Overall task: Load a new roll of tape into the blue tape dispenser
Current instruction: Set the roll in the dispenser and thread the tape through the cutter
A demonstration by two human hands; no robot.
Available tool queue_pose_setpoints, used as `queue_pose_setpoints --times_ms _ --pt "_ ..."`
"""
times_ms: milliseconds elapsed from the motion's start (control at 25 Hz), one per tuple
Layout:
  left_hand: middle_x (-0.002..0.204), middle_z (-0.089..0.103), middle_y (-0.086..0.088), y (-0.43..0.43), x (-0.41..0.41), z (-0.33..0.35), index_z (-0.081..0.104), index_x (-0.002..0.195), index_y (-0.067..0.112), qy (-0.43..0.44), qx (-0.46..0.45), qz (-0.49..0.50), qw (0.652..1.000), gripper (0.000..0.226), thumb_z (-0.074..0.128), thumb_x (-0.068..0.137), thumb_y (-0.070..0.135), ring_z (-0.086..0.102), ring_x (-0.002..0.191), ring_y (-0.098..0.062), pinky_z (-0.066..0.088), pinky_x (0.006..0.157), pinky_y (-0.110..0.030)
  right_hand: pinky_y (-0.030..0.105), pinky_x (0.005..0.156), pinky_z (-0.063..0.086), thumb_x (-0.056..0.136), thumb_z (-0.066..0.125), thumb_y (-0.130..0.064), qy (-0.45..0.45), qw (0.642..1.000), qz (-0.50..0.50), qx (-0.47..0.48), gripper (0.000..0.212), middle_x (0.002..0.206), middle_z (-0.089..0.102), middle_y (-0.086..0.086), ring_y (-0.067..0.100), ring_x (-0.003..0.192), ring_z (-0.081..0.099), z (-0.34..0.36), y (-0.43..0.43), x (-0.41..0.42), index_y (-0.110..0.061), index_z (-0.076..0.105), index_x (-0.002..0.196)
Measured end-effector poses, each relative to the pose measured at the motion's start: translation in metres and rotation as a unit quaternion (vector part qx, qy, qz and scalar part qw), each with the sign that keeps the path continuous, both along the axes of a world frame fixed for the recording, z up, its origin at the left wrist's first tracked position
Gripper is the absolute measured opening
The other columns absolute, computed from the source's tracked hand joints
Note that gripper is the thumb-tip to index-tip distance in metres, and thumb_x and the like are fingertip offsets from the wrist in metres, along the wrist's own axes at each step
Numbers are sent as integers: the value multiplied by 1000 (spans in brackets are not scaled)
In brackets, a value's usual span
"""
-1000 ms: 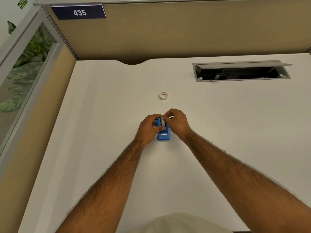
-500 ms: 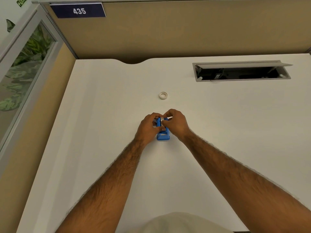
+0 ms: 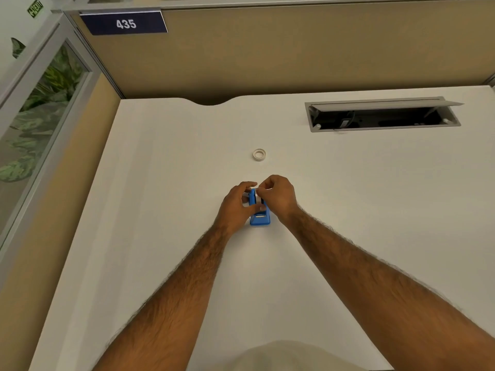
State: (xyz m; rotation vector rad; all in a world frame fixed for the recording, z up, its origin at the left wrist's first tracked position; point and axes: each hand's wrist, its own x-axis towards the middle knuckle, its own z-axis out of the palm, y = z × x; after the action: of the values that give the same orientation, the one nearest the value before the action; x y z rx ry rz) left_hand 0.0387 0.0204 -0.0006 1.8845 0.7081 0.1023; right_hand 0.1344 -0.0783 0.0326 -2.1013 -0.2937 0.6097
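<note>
The blue tape dispenser stands on the white desk, its cutter end toward me. My left hand grips its left side, thumb across the front. My right hand is curled over the top of the dispenser and pinches a whitish tape roll that sits in the dispenser's slot; most of that roll is hidden by my fingers. A small, thin white ring of tape lies flat on the desk a little beyond my hands.
An open grey cable tray is set into the desk at the back right. A tan partition with a "435" sign closes the back, and a glass panel lines the left side.
My right-hand fingers have shifted slightly over the top of the dispenser. The dispenser, my left hand and the ring on the desk stay where they were.
</note>
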Motion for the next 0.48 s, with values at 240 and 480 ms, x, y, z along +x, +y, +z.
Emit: queue_pose_setpoints --times_ms 240,480 --pt "129 60 1 0 -2 -2 55 138 23 -10 -22 10 1000 56 77 86 22 63 109 -13 49 76 -10 13 54 42 74 72 -4 15 1000 4 19 14 85 63 -6 7 73 60 1 -9 -6 -11 66 84" --pt "127 62 0 3 4 3 60 128 21 14 -26 0 1000 53 82 80 17 63 107 -15 48 80 -14 18 56 44 78 71 -9 2 1000 12 6 9 83 65 0 9 69 58 4 -5 -1 -9 65 83"
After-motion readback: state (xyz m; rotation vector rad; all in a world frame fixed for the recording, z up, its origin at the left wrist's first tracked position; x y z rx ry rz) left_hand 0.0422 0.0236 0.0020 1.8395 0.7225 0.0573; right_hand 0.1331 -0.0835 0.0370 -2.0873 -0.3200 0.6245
